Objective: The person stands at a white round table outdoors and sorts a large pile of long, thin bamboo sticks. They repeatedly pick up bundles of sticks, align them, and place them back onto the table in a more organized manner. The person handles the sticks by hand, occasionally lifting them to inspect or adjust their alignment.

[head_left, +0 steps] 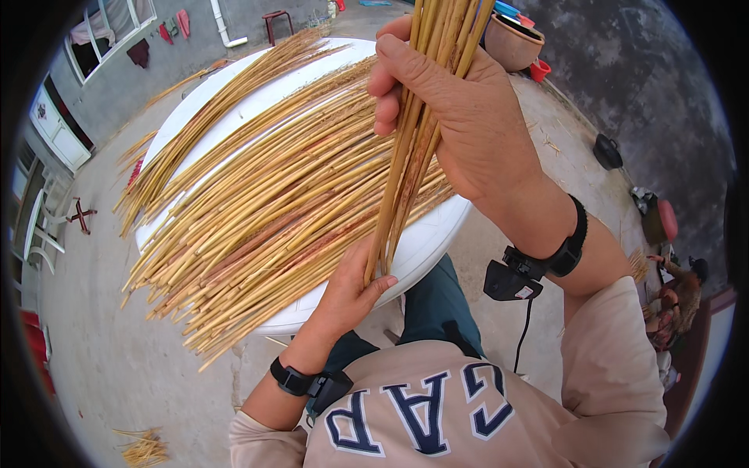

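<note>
A bundle of long, dry, yellow-brown stalks [417,140] stands nearly upright in front of me, over the near right part of the table. My right hand [476,117] is closed around it high up, thumb across the front. Down at the lower ends, my left hand [351,288] holds the stalks, its thumb on the near side and the other fingers partly hidden. Beside it, many more such stalks [265,210] lie side by side across a white round table [292,312]. A smaller pile of stalks [226,97] lies farther back on the same table.
Cut stalk scraps [143,448] lie on the concrete floor at the lower left. A white chair [43,226] stands at the left, and a dark red stool [278,25] at the back. Against the right wall are a large clay pot [512,45] and a black pan [607,152].
</note>
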A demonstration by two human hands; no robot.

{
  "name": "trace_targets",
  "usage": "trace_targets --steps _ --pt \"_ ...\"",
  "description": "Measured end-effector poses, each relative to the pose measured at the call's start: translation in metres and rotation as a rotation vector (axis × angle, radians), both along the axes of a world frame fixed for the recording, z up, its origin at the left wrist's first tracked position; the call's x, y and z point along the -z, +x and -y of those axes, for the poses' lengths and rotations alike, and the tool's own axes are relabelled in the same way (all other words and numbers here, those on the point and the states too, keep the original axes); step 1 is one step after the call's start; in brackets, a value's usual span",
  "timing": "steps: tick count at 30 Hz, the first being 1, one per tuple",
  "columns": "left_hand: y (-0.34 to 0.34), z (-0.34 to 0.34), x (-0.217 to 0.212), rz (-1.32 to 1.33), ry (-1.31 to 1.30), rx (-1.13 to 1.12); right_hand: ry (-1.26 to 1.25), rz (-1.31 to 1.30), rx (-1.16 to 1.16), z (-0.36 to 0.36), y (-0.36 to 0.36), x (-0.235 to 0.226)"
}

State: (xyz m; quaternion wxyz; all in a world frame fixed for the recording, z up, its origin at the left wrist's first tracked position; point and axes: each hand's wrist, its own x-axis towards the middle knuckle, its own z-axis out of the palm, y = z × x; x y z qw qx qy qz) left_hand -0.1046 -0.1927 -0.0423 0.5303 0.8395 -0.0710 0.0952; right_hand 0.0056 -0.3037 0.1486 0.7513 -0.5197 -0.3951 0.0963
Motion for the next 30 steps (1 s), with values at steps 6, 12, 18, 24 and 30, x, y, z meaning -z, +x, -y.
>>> trace_targets --steps 6,12,18,24,30 --pt "0.002 0.011 -0.002 -0.017 -0.082 -0.036 0.007 -0.051 0.048 -0.005 0.004 0.009" --pt "-0.011 -0.002 -0.018 -0.175 -0.226 -0.106 0.278 -0.319 -0.127 0.014 0.009 -0.011" --pt "-0.059 -0.047 -0.038 -0.104 -0.147 -0.152 0.393 -0.614 -0.191 0.017 0.023 0.047" --pt "-0.086 -0.112 -0.096 -0.005 0.317 -0.455 0.440 -0.965 -0.047 0.009 0.032 0.136" --pt "-0.019 -0.196 -0.130 -0.222 0.639 -0.352 0.447 -1.162 -0.089 -0.021 0.023 0.178"
